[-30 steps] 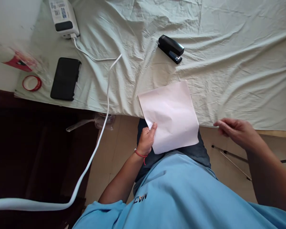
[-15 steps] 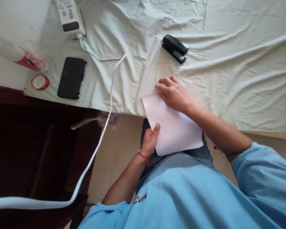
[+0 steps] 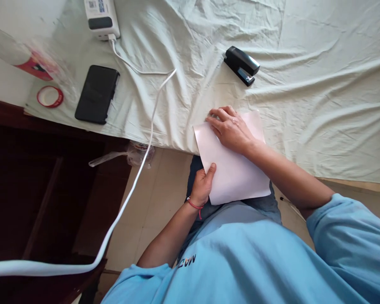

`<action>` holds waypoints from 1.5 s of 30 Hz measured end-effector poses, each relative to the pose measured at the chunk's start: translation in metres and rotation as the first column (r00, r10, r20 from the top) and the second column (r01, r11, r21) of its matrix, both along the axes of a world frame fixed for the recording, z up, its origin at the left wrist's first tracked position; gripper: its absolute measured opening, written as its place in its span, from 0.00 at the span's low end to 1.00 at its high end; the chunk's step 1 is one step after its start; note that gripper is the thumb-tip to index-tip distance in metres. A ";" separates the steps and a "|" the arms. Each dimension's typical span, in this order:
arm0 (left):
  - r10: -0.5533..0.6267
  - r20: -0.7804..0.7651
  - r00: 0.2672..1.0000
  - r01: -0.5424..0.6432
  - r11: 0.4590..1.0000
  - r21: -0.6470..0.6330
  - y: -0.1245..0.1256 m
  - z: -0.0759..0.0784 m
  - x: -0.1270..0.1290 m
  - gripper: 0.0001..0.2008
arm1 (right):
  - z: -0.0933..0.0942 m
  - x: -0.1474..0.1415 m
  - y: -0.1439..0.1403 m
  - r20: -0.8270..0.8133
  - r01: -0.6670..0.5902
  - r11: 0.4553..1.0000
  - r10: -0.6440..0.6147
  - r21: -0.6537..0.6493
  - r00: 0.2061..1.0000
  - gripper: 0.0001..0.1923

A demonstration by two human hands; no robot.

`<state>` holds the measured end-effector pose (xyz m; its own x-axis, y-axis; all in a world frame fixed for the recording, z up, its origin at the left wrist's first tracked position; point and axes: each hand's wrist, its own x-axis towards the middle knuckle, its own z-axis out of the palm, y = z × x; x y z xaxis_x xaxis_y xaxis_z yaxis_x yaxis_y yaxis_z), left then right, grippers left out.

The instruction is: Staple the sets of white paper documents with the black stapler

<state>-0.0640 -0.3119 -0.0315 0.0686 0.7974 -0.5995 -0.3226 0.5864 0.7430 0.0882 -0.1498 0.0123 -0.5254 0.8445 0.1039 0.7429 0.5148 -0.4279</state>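
A white sheet of paper [image 3: 237, 175] lies partly on the table edge and partly over my lap. My left hand [image 3: 203, 184] grips its near left side, thumb on top and the other fingers hidden underneath. My right hand [image 3: 229, 128] rests palm down on the far part of the sheet. Its fingers are slightly bent and reach past the paper's far edge, close to the cloth. Beyond that hand, apart from it, stands a black stapler [image 3: 241, 65] on the cloth.
A pale green cloth [image 3: 319, 105] covers the table in wrinkles. At the left are a black phone [image 3: 97, 94], a red-rimmed tape roll [image 3: 50, 96], a plastic bottle [image 3: 34, 63] and a white power bank [image 3: 103, 19]. Its white cable [image 3: 136, 177] runs across towards me.
The view has shifted slightly. My right hand has slid back a little on the paper, showing more of its far right corner. My left hand keeps its grip.
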 end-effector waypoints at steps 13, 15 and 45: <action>0.051 0.001 0.999 -0.051 0.998 0.037 0.003 -0.006 0.003 0.40 | -0.004 0.003 -0.009 -0.029 -0.013 0.999 0.014 0.042 0.999 0.27; 0.050 0.008 0.999 -0.050 0.998 0.040 0.003 -0.006 0.003 0.40 | -0.003 0.003 -0.009 -0.035 -0.023 0.999 0.024 0.038 0.999 0.22; -0.187 -0.469 0.863 0.337 0.906 0.257 0.010 -0.002 -0.009 0.38 | 0.037 0.003 0.048 -0.153 -0.290 0.836 0.246 -0.466 0.957 0.12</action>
<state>-0.0726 -0.3017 -0.0336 0.1018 0.9373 -0.3333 0.1991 0.3091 0.9300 0.0913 -0.1014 0.0497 -0.7462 0.6274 -0.2227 0.5560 0.4033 -0.7268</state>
